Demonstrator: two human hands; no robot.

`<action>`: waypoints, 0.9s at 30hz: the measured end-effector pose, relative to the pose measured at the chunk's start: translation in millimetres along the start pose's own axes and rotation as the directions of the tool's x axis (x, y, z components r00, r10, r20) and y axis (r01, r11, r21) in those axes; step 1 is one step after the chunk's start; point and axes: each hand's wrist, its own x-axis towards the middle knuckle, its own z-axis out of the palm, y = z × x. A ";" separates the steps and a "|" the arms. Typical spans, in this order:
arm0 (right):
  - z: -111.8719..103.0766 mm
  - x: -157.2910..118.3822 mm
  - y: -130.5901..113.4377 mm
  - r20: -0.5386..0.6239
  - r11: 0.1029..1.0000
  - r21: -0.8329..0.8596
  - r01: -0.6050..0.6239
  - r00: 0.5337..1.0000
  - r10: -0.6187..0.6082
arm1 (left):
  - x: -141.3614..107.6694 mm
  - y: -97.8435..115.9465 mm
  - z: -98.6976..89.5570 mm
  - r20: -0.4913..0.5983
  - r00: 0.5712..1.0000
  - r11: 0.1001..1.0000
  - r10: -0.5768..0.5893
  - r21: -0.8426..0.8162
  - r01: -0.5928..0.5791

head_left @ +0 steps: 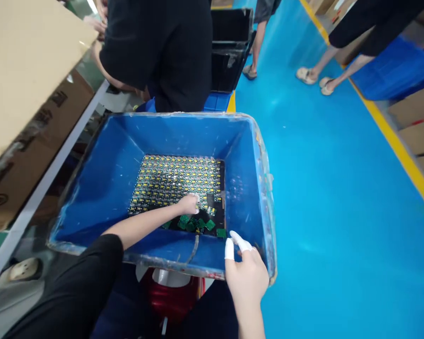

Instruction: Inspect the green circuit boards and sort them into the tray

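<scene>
A blue bin holds rows of small circuit boards on a black sheet. Inside it, my left hand reaches over the lower right part of the rows, its fingers pressed together in white finger covers; whatever they hold is too small to make out. Several loose green boards lie in a pile just below that hand. My right hand is over the bin's near right corner, thumb and index finger in white covers and spread apart, with nothing between them.
Cardboard boxes stand along the left side. Beyond the bin are a person in black clothes and black crates. Two other people's legs show farther off on the blue floor. More cartons line the right edge.
</scene>
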 end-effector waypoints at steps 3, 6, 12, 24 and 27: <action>1.1 -1.5 3.1 -0.003 0.999 0.014 0.051 0.999 -0.051 | 43.9 26.8 11.7 -0.019 1.000 1.000 -0.010 -0.003 0.010; 1.3 -2.6 5.6 0.019 0.997 0.038 0.063 0.998 -0.064 | 76.4 42.7 21.9 -0.061 0.997 0.999 -0.045 -0.004 0.044; -0.9 -3.3 6.0 0.011 0.999 0.048 0.022 1.000 -0.023 | 100.9 55.1 50.8 -0.093 0.992 0.996 -0.088 0.013 0.090; -4.6 -3.5 5.7 0.061 0.982 0.184 -0.046 0.997 0.036 | 103.0 51.7 72.0 -0.121 0.984 0.984 -0.133 0.104 0.146; -4.7 -4.2 5.4 0.038 0.979 0.195 -0.054 0.998 0.048 | 103.6 50.8 73.0 -0.123 0.987 0.979 -0.108 0.161 0.127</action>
